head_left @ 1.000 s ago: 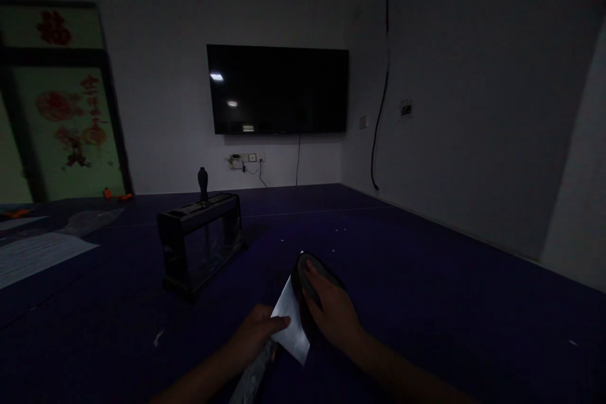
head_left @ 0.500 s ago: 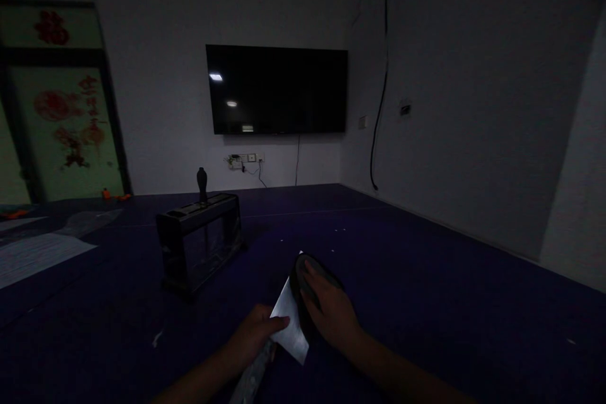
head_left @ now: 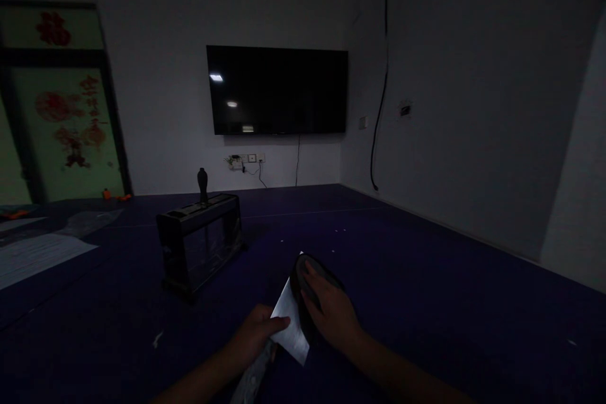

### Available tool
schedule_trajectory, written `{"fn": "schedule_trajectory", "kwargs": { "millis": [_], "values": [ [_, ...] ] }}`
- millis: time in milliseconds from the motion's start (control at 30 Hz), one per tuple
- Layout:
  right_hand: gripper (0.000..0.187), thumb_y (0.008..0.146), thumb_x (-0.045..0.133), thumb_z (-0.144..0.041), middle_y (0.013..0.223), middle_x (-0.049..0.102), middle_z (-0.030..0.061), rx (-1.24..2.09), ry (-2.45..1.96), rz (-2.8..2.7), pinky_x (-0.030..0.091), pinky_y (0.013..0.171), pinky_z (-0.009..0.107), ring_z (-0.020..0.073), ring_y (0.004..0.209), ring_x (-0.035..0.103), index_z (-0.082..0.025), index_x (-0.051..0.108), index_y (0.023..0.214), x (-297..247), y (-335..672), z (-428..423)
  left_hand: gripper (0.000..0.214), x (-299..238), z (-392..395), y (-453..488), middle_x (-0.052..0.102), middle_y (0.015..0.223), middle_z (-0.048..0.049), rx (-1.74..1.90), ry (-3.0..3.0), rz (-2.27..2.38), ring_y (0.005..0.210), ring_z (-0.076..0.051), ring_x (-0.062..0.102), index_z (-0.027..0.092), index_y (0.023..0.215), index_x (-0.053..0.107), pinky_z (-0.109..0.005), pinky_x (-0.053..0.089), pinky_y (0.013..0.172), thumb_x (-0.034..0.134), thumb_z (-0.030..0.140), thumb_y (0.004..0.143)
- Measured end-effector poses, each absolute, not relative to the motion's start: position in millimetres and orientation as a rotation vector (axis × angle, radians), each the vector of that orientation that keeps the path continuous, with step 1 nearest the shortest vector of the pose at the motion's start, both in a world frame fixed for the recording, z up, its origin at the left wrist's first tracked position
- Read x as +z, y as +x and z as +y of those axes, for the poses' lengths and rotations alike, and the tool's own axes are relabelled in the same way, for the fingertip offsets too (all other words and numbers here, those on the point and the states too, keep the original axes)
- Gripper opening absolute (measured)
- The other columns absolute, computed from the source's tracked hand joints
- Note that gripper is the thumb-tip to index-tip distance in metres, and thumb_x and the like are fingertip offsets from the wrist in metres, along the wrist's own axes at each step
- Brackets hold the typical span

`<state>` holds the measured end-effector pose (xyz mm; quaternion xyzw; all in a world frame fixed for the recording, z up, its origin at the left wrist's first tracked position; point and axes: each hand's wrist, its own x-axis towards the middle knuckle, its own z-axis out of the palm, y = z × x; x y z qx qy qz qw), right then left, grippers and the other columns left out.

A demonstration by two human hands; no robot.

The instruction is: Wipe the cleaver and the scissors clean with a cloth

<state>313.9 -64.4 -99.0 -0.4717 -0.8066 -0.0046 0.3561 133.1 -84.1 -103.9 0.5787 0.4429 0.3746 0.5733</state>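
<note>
My left hand (head_left: pixel 259 334) is closed around a cleaver (head_left: pixel 294 339) near where its blade meets the handle, with the thumb flat on the shiny blade. The patterned handle slants down to the bottom edge. My right hand (head_left: pixel 334 312) holds a dark oval object (head_left: pixel 303 268) with a greyish inner face and a thick rim; its exact kind is not clear in the dim light. That object overlaps the upper right part of the blade, and whether the two touch cannot be told. The fingers of my right hand lie over its top.
A dark open-framed stand (head_left: pixel 199 243) with a dark knob-like handle (head_left: pixel 202 184) stands ahead to the left on the dark blue floor (head_left: pixel 426 303). Papers (head_left: pixel 42 255) lie at the far left. A television (head_left: pixel 279 89) and a hanging cable (head_left: pixel 380 107) are on the walls.
Almost nothing differs. Both hands, the cleaver and the dark oval object keep nearly the same place, with only a very slight shift of the view.
</note>
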Motion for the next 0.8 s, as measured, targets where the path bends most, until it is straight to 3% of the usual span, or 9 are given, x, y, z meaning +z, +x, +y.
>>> {"fn": "schedule_trajectory", "kwargs": {
  "millis": [600,800],
  "values": [
    [0.047,0.082,0.043,-0.021,0.139,0.036,0.0075,-0.037,-1.224,-2.097,0.04,0.096,0.039,0.0215,0.114,0.05,-0.02,0.043,0.129,-101.4,313.3,-64.6,0.05,-105.0,-82.1,132.4,0.047,0.038,0.0017,0.87,1.401,1.006,0.035,-0.007,0.037,0.013,0.047,0.056,-0.022,0.023,0.042,0.062,0.062,0.051],
    [0.045,0.083,0.042,-0.024,0.137,0.038,0.0094,-0.024,-1.231,-2.101,0.042,0.094,0.039,0.0228,0.112,0.052,-0.019,0.044,0.128,-99.2,311.9,-67.2,0.048,-107.3,-81.1,131.8,0.051,0.044,0.0012,0.873,1.359,1.019,0.039,-0.008,0.041,0.012,0.053,0.059,-0.022,0.027,0.044,0.064,0.059,0.051]
  ]
}}
